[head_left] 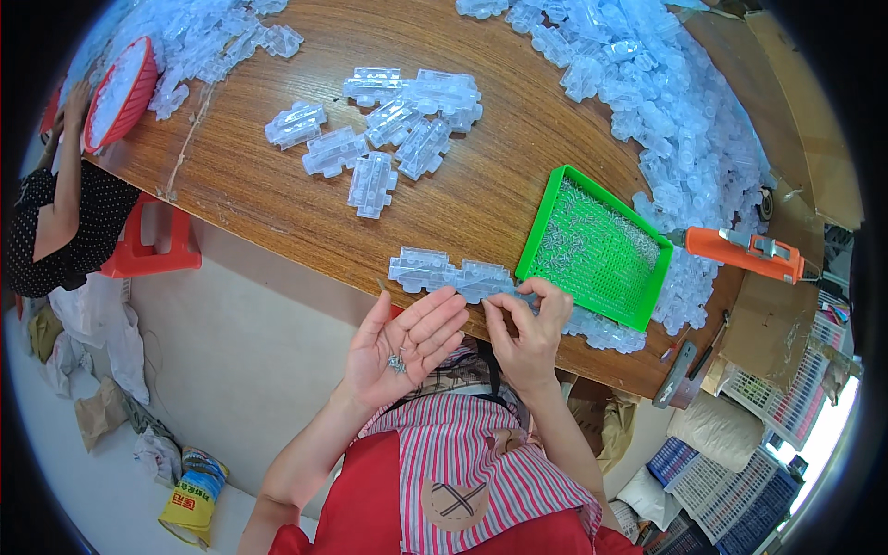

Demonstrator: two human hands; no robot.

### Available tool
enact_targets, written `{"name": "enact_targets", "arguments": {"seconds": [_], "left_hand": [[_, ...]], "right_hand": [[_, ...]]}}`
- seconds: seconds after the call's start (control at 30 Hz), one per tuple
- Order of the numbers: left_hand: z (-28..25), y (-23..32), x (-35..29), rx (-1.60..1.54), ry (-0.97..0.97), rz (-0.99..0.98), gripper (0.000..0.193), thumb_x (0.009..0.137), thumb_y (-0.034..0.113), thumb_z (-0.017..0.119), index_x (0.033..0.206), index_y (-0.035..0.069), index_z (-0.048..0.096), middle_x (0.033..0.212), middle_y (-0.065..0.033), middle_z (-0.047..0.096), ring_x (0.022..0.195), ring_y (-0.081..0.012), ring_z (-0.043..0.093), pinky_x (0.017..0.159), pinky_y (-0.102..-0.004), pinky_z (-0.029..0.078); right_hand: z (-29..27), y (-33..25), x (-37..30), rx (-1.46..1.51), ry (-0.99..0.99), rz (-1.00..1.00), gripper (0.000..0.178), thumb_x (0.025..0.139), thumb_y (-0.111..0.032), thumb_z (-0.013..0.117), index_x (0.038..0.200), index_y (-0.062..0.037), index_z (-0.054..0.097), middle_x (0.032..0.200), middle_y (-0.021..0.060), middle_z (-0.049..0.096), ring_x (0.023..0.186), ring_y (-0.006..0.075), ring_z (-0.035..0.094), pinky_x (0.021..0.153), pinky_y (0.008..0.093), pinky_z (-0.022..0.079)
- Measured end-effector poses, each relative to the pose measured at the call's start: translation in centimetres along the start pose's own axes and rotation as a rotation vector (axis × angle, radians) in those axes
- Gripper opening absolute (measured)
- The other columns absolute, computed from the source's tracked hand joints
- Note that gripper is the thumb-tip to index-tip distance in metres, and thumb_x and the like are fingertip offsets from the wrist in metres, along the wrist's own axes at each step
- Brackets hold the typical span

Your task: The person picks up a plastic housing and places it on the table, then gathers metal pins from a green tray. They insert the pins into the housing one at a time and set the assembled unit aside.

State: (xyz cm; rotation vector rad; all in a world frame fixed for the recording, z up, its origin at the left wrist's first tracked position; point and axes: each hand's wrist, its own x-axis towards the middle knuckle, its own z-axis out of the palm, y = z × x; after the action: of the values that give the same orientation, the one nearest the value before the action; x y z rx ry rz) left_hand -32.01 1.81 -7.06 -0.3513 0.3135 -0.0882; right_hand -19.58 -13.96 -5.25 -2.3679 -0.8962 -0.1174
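My left hand is palm up with its fingers stretched out, and a small heap of metal screws lies on the palm. At the table's near edge, my right hand has thumb and forefinger closed in a pinch against a clear plastic housing. Whatever sits between those fingertips is too small to make out. Another clear plastic housing lies beside it, just beyond my left fingertips. To the right of my right hand, a green tray holds many loose small screws.
More clear housings lie in a loose group mid-table. Large piles of them cover the far right and far left. An orange-handled tool lies right of the tray. A co-worker's arm reaches to a red basket at left.
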Motion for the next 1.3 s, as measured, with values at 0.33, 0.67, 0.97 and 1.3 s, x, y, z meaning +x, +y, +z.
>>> {"name": "enact_targets", "arguments": {"seconds": [0.33, 0.67, 0.97, 1.3], "left_hand": [[-0.1, 0.1, 0.4, 0.043, -0.006, -0.005, 0.073, 0.102, 0.055, 0.023, 0.151, 0.000, 0.021, 0.156, -0.0175, 0.026, 0.146, -0.0269, 0.023, 0.120, -0.0409, 0.019], [1.4, -1.5, 2.5, 0.149, -0.013, -0.103, 0.079, 0.100, 0.060, 0.021, 0.153, 0.002, 0.018, 0.158, -0.0140, 0.024, 0.143, -0.0251, 0.030, 0.118, -0.0386, 0.023], [1.9, -2.1, 2.2, 0.197, 0.041, -0.112, 0.080, 0.100, 0.061, 0.022, 0.152, -0.001, 0.018, 0.158, -0.0157, 0.024, 0.145, -0.0261, 0.026, 0.118, -0.0401, 0.022], [0.3, -1.2, 1.7, -0.107, -0.103, -0.150, 0.078, 0.100, 0.059, 0.027, 0.151, 0.000, 0.021, 0.156, -0.0158, 0.029, 0.138, -0.0240, 0.040, 0.113, -0.0375, 0.033]], "right_hand": [[-0.7, -0.7, 0.3, 0.049, -0.050, 0.094, 0.017, 0.074, -0.011, 0.079, 0.087, -0.0120, 0.069, 0.096, 0.0049, 0.052, 0.088, 0.0237, 0.048, 0.076, 0.0373, 0.036], [-2.5, -4.2, 0.4, 0.253, -0.227, -0.204, 0.029, 0.066, -0.013, 0.079, 0.094, -0.0161, 0.073, 0.093, -0.0006, 0.053, 0.083, 0.0181, 0.049, 0.075, 0.0367, 0.035], [-2.6, -4.9, -0.1, -0.062, -0.304, -0.355, 0.032, 0.074, -0.016, 0.072, 0.106, -0.0171, 0.072, 0.095, -0.0050, 0.053, 0.088, 0.0154, 0.051, 0.073, 0.0356, 0.035], [-2.1, -3.8, -1.2, 0.287, -0.208, -0.101, 0.018, 0.074, -0.014, 0.074, 0.090, -0.0120, 0.065, 0.098, 0.0049, 0.053, 0.089, 0.0246, 0.050, 0.076, 0.0397, 0.035]]}}
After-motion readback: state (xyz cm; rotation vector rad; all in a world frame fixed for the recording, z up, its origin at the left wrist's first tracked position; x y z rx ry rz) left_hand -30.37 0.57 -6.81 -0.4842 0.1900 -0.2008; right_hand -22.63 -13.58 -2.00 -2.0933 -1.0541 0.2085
